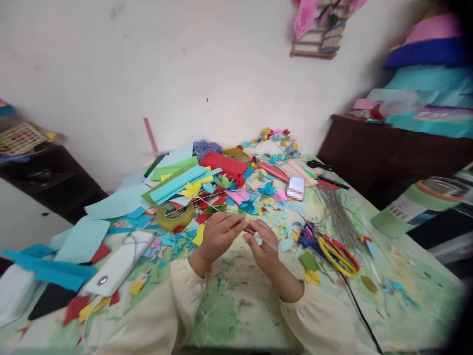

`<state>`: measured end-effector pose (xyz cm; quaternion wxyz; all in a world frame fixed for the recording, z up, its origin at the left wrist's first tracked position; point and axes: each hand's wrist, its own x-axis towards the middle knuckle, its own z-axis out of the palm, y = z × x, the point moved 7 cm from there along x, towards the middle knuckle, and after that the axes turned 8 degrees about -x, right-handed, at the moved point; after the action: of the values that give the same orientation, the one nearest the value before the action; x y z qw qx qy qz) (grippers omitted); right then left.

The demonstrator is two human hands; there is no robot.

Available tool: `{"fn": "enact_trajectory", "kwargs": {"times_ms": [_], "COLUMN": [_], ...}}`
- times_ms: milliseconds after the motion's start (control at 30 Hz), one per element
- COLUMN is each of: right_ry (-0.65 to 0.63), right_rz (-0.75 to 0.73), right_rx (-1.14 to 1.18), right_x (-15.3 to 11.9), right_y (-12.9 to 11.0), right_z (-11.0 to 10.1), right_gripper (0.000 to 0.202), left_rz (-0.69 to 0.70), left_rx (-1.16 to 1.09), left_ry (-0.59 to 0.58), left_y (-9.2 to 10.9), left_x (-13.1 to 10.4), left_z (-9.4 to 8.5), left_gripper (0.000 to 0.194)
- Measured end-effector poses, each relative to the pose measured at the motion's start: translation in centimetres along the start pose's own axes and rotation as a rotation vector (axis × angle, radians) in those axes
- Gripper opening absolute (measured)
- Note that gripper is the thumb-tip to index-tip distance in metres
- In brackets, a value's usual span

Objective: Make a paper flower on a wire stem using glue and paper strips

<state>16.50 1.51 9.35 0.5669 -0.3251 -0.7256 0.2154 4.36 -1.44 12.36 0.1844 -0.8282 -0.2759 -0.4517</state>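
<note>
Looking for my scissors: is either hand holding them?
No, the scissors lie on the table, apart from the right hand and left hand.

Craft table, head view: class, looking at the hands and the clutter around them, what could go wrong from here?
1. The hands, left hand and right hand, pinch something small and blurred; if dropped it may vanish among the paper scraps.
2. The scissors lie close beside the right hand and could be bumped.
3. The wire bundle could prick a reaching sleeve.

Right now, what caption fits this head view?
Two hands pinch a tiny paper piece above a table strewn with colourful paper scraps.
</note>
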Motion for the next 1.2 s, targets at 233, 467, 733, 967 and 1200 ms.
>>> {"fn": "enact_trajectory", "kwargs": {"times_ms": [233,467,733,967,1200], "right_ry": [-0.001,-0.090,-0.514,-0.543,-0.445], "right_rz": [0.402,0.687,0.860,0.762,0.390], "right_rx": [0.393,1.056,0.776,0.709,0.018], "right_x": [-1.2,-1.5,-3.2,-3.9,-4.1], "right_y": [3.7,4.5,4.9,4.4,3.8], "right_z": [1.0,1.5,3.1,4.7,5.1], "right_gripper": [0.017,0.064,0.044,0.031,0.031], "left_rz": [-0.025,-0.094,-0.227,-0.542,-1.200], "left_rx": [0.112,0.237,-0.047,-0.347,-1.243], "left_ry": [-0.037,0.100,0.024,0.275,0.684], "left_y": [-1.2,-2.5,-3.9,-5.7,-7.5], "left_x": [-1.5,-2.2,-3.0,-3.6,-6.9], "left_z": [0.6,-1.1,-0.5,-0.3,4.5], "left_gripper": [0.029,0.024,0.022,0.019,0.032]}}
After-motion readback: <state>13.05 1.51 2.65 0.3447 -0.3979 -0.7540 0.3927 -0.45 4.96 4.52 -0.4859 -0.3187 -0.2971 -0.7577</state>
